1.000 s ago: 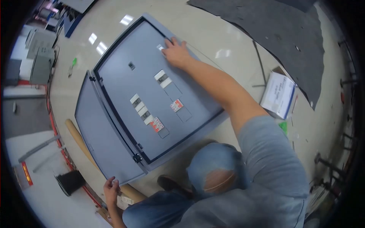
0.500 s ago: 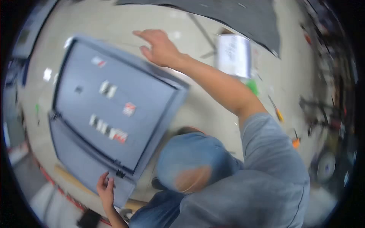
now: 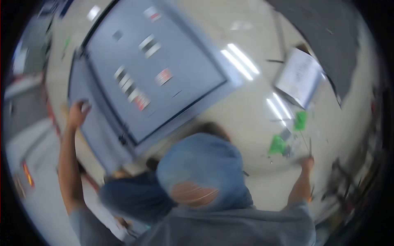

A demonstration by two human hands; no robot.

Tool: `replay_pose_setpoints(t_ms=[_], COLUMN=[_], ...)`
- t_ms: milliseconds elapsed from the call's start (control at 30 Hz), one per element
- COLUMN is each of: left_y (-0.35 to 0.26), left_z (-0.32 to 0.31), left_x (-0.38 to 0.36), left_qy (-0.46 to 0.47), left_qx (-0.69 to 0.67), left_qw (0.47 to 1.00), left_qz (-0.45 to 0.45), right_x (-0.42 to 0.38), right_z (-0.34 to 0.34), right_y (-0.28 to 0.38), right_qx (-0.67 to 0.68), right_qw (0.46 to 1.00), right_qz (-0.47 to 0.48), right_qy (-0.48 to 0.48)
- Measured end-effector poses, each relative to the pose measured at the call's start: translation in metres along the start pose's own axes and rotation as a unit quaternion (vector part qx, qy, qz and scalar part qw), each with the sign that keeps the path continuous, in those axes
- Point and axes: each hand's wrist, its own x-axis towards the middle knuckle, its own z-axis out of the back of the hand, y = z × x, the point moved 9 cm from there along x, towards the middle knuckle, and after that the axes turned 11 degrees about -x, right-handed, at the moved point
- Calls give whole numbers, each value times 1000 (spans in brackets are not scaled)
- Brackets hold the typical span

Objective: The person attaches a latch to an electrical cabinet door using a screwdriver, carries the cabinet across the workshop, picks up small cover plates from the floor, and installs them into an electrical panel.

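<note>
A grey metal enclosure [image 3: 184,61] lies on the floor, its hinged door panel [image 3: 92,119] along the near left side. Several small white, black and red labelled parts [image 3: 132,88] sit on its flat face. Over the door panel's outer edge is my left hand [image 3: 77,115], fingers bent and thumb apart, with nothing visible in it. My right hand [image 3: 306,164] is low at the far right, closed around a screwdriver [image 3: 310,146]. Its thin shaft points away from me; the handle is hidden in my fist. Motion blurs both hands.
A white box [image 3: 300,78] stands on the floor at right, near a dark grey mat [image 3: 328,37]. Green packets [image 3: 278,145] and small clear bags lie closer to me. Dark equipment [image 3: 349,180] lines the right edge. Another orange tool [image 3: 28,174] is at far left.
My right hand has swung from beyond the enclosure down to the right and closed on the screwdriver from the floor. My left hand has moved outward along the door panel. The view has turned.
</note>
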Motion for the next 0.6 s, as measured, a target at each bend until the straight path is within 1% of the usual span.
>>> replay_pose_setpoints(t_ms=[33,67,100,133,167,200,233,267,300,333,367,400,433,467,500,533,567,600], left_y=[-13,9,41,55,96,106,146,160,187,186,201,217,193,154,180,231,276,307], left_z=[21,33,47,57,55,55,46,33,19,7,-6,-15,-16,-14,-28,-63,-95,-132], left_x=[-21,-43,-55,-77,-100,-124,-150,-183,-208,-227,-252,-263,-267,-273,-289,-299,-315,-336], left_qy=[46,18,-8,-39,-52,-59,-71,-84,-91,-32,-28,-31,-26,-20,-22,83,143,160], left_qx=[-13,7,27,4,-42,-28,-18,-13,-57,-63,-50,-36,-67,-97,-88,59,217,325], left_qw=[984,984,985,989,979,975,974,957,963,948,950,952,932,906,900,945,950,930], left_qz=[173,177,167,146,194,214,213,278,247,310,306,303,356,410,427,311,171,60], right_x=[7,15,6,-17,-26,-31,-39,-35,-41,-51,-67,-64,-60,-61,-50,-34,-24,-24], right_z=[-15,-43,-12,3,20,13,14,15,29,34,72,95,120,145,173,223,273,320], right_y=[-23,-19,0,0,4,6,5,1,6,4,2,-4,-11,-14,-15,-4,21,43], right_qx=[69,-109,-92,-73,-74,-76,-76,-29,15,57,85,114,141,166,249,339,422,499], right_qw=[992,993,993,987,989,990,990,992,991,989,987,976,955,924,900,866,826,783], right_qz=[-74,29,-16,-72,-82,-93,-106,-108,-111,-114,-129,-133,-133,-129,-116,-86,-54,-16], right_qy=[79,29,73,121,97,74,52,59,67,76,-35,-131,-226,-319,-338,-357,-370,-371])
